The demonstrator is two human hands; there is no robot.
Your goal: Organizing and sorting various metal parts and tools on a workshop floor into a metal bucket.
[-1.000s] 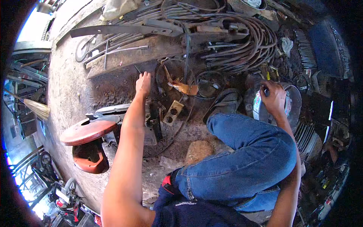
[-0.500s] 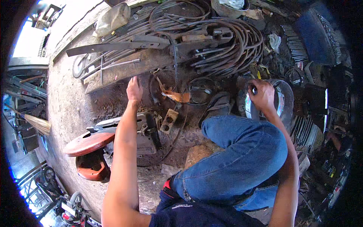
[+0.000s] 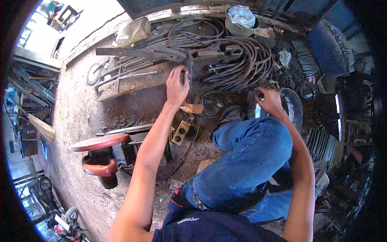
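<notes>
By the left edge of the floor [image 3: 76, 121], a straw broom [image 3: 42, 127] leans, its bristles pointing down and to the right. At the lower left corner is a motorbike [image 3: 62, 228], partly cut off by the dark rim. Next comes a red machine [image 3: 100, 142] with a big flat round top, partly behind the person's left arm. Farther up, toward the floor's far edge, a white ring [image 3: 93, 74] lies beside a wood plank [image 3: 135, 84]. Thin metal rods and a long flat bar [image 3: 133, 53] lie across and behind the plank.

Near the middle, the left hand [image 3: 177, 86] is up over the plank's right end. Its fingers are bent, and I cannot tell if they hold something. Below it are an orange scrap [image 3: 194, 108] and a pale block [image 3: 180, 133] with dark round holes. Right of it lies a big loop of brown hoses [image 3: 254, 60], with a bag-topped pot [image 3: 241, 29] near the far edge.

Toward the floor's right side, the right hand [image 3: 269, 101] is curled around a small dark thing [image 3: 261, 97], just above the bent knee. Right beside that hand is a round grey thing [image 3: 297, 107].
</notes>
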